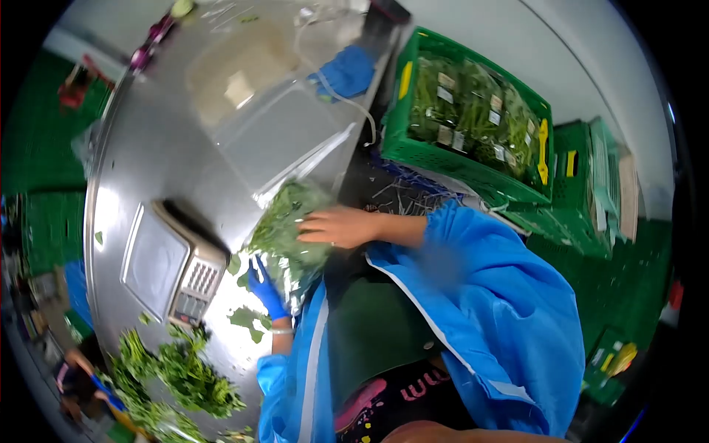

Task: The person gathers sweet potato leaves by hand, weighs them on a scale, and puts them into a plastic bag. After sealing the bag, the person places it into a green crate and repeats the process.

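Note:
A clear plastic bag of leafy greens (288, 214) lies at the table edge close to my body. My right hand (340, 226), bare, rests flat on top of the bag with its fingers stretched out. On the other side, my left hand (267, 289) in a blue glove touches the bag's lower left side, fingers extended and partly hidden by glare and plastic. Loose leaves (249, 322) lie beside the gloved hand. A digital scale (181, 266) stands left of the bag. Further down are bunches of leafy greens (192, 373).
Stacked clear plastic bags (281, 136) lie beyond my hands on the steel table (140, 159), near a blue cloth (346, 71). On the right, a green crate (473, 159) holds several packed, labelled bags. Another person's arm (81, 363) shows at lower left.

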Demonstrator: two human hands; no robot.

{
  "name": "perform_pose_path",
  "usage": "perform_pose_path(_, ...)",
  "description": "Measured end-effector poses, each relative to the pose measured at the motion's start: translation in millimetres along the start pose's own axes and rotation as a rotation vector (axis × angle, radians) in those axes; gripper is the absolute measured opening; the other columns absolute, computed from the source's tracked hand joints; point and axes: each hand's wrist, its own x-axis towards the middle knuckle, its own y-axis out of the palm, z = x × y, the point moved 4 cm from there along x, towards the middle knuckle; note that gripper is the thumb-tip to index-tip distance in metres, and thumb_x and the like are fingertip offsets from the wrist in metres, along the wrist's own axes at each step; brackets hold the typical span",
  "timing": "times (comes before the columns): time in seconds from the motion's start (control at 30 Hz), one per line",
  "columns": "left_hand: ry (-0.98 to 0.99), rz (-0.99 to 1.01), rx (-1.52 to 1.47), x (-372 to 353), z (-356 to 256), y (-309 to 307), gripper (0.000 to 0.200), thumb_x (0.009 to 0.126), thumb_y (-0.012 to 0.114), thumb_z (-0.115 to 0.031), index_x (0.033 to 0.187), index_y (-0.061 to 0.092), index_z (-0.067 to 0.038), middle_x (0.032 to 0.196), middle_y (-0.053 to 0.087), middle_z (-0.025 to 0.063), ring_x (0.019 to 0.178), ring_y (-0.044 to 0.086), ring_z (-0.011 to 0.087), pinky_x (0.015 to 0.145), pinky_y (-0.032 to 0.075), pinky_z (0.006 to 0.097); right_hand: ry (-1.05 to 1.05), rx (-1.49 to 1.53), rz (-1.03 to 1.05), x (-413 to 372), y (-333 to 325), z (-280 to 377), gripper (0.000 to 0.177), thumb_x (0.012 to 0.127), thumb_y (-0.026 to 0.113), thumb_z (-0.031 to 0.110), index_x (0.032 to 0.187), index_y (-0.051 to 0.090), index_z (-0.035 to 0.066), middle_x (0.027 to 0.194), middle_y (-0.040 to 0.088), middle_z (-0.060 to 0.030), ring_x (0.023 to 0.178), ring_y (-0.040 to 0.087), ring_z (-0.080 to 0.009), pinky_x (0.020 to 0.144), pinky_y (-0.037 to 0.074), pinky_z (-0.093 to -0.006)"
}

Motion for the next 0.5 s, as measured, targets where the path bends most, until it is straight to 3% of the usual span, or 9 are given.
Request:
perform_pose_path(0.07,0.583,-0.161,0.233,-18,-65,3,0.05,0.09,0.061,-0.017,0.134,0.048,0.002,0.132,0.052,0.0182,0.118,0.051,0.0262,0.103,0.039,0.0345,0.049,0.413,0.052,9,-27,-13,0.067,0.075,0.065,0.014,0.139,0.045,0.016,0.139,0.047,-0.0113,0.124,0.049,-0.03,0.092,0.047,-0.039)
perform_pose_path(0.1,0.585,0.01,0.376,6,-26,-1,0.05,0.089,0.063,-0.017,0.133,0.049,0.002,0.134,0.051,0.0172,0.12,0.049,0.026,0.105,0.037,0.0336,0.142,0.545,0.09,10,-51,-23,0.068,0.074,0.068,0.016,0.138,0.047,0.016,0.136,0.051,-0.0126,0.12,0.052,-0.0318,0.092,0.048,-0.0395)
perform_pose_path(0.17,0.688,0.117,0.34,19,-37,-1,0.047,0.087,0.063,-0.011,0.129,0.049,0.004,0.133,0.051,0.014,0.113,0.051,0.0225,0.104,0.037,0.0319,0.315,0.806,0.083,-3,-110,-47,0.065,0.077,0.074,0.026,0.136,0.05,0.014,0.128,0.059,-0.0134,0.114,0.056,-0.0336,0.095,0.046,-0.0396)
perform_pose_path(0.2,0.175,0.287,-0.343,12,-76,10,0.037,0.089,0.058,-0.004,0.124,0.049,0.002,0.123,0.055,0.0114,0.102,0.054,0.0183,0.091,0.045,0.0301,0.364,0.994,-0.021,-16,-122,-65,0.066,0.079,0.073,0.03,0.137,0.049,0.009,0.129,0.06,-0.0106,0.118,0.056,-0.0285,0.1,0.043,-0.0371)
perform_pose_path(0.27,0.135,0.278,-0.49,5,-132,29,0.029,0.089,0.058,-0.004,0.116,0.05,-0.001,0.107,0.059,0.0068,0.088,0.055,0.0125,0.076,0.048,0.0266,0.33,1.616,-0.268,-59,-145,-99,0.073,0.085,0.066,0.041,0.143,0.039,0.006,0.133,0.054,-0.0169,0.116,0.056,-0.0294,0.101,0.041,-0.0387)
perform_pose_path(0.3,0.068,0.154,-0.67,-4,-163,48,0.018,0.088,0.061,-0.005,0.104,0.055,-0.001,0.095,0.061,0.0034,0.081,0.056,0.0116,0.068,0.048,0.0259,0.19,1.779,-0.407,-82,-157,-103,0.078,0.086,0.064,0.043,0.145,0.031,0.004,0.138,0.049,-0.0168,0.121,0.051,-0.0288,0.103,0.039,-0.0393)
perform_pose_path(0.33,0.016,0.279,-0.769,-17,-195,64,0.01,0.089,0.06,-0.006,0.097,0.057,-0.001,0.091,0.061,0.0017,0.076,0.055,0.0104,0.068,0.047,0.0268,0.038,1.932,-0.544,-106,-169,-108,0.083,0.088,0.061,0.045,0.148,0.024,0.002,0.142,0.044,-0.0168,0.126,0.047,-0.0282,0.106,0.036,-0.0399)
perform_pose_path(0.4,0.046,0.334,-0.659,-27,-221,109,0.017,0.097,0.055,-0.019,0.103,0.061,-0.005,0.084,0.057,-0.0015,0.074,0.052,0.0085,0.066,0.042,0.0246,0.053,1.863,-0.571,-157,-152,-120,0.084,0.088,0.061,0.041,0.15,0.018,0.003,0.145,0.039,-0.0173,0.132,0.04,-0.0274,0.108,0.033,-0.0404)
perform_pose_path(0.5,-0.078,0.436,-0.753,-73,-288,190,0.023,0.098,0.055,-0.027,0.102,0.062,-0.006,0.086,0.059,-0.0017,0.074,0.051,0.007,0.066,0.041,0.0238,0.068,1.866,-0.811,-225,-135,-105,0.079,0.089,0.063,0.031,0.148,0.02,0.002,0.139,0.046,-0.0162,0.129,0.043,-0.0284,0.106,0.036,-0.0425)
